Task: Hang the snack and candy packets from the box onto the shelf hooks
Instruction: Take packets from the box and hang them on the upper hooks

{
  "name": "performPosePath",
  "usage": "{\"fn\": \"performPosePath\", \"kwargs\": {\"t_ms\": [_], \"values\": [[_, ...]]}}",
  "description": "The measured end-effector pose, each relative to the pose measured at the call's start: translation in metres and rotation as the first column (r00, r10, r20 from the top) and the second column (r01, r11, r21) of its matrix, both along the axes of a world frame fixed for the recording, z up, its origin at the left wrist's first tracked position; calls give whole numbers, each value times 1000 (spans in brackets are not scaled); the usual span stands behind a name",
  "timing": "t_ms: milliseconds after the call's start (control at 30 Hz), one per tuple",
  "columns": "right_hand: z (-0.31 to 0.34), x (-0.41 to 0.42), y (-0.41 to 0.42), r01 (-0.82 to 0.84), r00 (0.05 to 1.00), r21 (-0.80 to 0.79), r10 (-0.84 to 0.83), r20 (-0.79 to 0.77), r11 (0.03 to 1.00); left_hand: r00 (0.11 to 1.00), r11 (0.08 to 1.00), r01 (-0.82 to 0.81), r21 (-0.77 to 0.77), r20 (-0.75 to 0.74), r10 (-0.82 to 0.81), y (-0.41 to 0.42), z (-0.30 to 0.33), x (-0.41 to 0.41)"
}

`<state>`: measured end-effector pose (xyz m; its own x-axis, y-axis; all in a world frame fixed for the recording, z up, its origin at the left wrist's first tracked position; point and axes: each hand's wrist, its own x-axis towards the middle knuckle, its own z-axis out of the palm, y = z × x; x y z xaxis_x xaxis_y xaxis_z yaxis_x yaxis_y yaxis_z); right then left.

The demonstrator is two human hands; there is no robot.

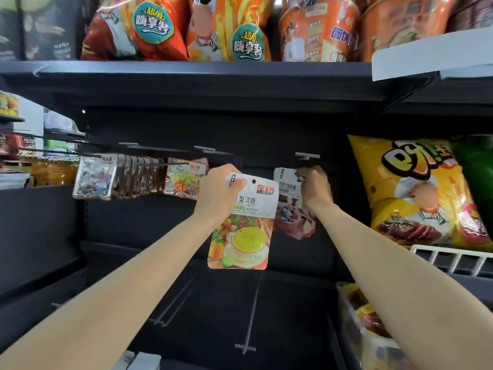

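- A row of small candy packets (125, 177) hangs on a hook well to the left of the fruit gummy packet (244, 222); the front one shows a pale, mixed-sweets print.
- A bright fruit-print packet (182, 180) hangs on the next hook, just left of the gummy packet and close to the left hand (217, 192).
- The left hand's grip pinches the gummy packet at its top left corner, beside the hang hole, thumb on the front face. The packet hangs upright in the air in front of the dark back panel, on no hook.
- A chocolate candy packet (289, 206) sits just right of the gummy packet, partly behind it.
- The right hand (313, 184) holds that chocolate packet's top right corner with curled fingers, right below a white-tipped hook (306, 156).
- A big yellow chip bag (416, 190) stands far right of the gummy packet, on a shelf behind a white wire rail (450, 256).
- Below the gummy packet, bare hooks (250, 319) stick out towards the camera.
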<state>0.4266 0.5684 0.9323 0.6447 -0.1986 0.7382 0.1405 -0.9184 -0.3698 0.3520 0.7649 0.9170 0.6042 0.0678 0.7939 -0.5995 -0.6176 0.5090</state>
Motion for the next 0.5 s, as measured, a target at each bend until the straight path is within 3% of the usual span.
{"fn": "performPosePath", "kwargs": {"t_ms": [133, 200, 367, 500], "values": [[-1, 7, -6, 34, 992, -76, -42, -116, 997, 1000, 1000, 9, -2, -17, -9, 0, 2, 3], [-4, 1, -6, -21, 996, 5, 22, -87, 1000, 999, 999, 40, -15, -31, -40, 0, 1, 2], [-15, -50, -7, -270, 922, 313, 151, 356, 910, 992, 991, 125, 52, 6, -125, -6, -4, -8], [-26, -93, -4, -471, 829, 292, 306, 468, 832, 971, 968, 223, 114, 58, -231, -24, -5, -21]]}}
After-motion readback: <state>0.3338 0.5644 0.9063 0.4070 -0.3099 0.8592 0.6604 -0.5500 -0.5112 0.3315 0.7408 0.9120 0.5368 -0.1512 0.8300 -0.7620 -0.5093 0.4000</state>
